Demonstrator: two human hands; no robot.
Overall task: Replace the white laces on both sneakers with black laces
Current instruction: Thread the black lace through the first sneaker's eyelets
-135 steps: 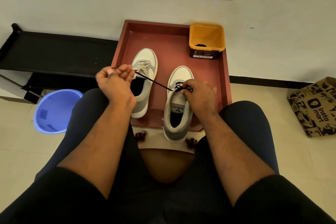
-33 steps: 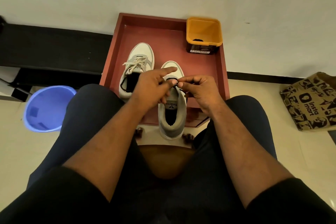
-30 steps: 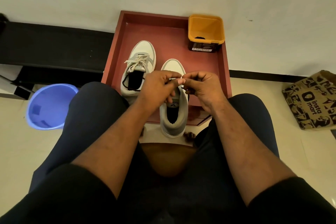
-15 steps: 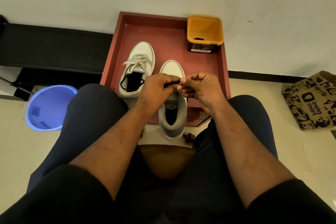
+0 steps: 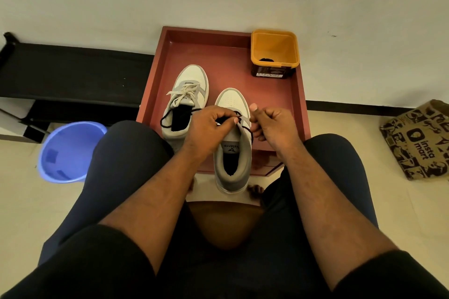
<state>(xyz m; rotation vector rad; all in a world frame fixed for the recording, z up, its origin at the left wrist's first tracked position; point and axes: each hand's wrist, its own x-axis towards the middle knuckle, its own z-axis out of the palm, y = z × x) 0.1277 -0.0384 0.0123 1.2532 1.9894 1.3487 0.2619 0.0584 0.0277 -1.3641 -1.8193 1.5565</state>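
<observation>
Against the pale wall stood a red tray (image 5: pixel 233 56) with both sneakers on it; the left sneaker (image 5: pixel 188 94) kept its white laces (image 5: pixel 182 93), while the right sneaker (image 5: pixel 233 143) was part-threaded with a black lace (image 5: pixel 251 135); the left hand (image 5: pixel 209 126) had its fingertips pinched together on the lace near the upper eyelets; the right hand (image 5: pixel 274 124) was curled, apparently gripping the other end. Judged by this, lacing the first shoe was in hand; next called for feeding the tip through an eyelet and pulling it snug. An orange tub (image 5: pixel 274 46) held something dark.
</observation>
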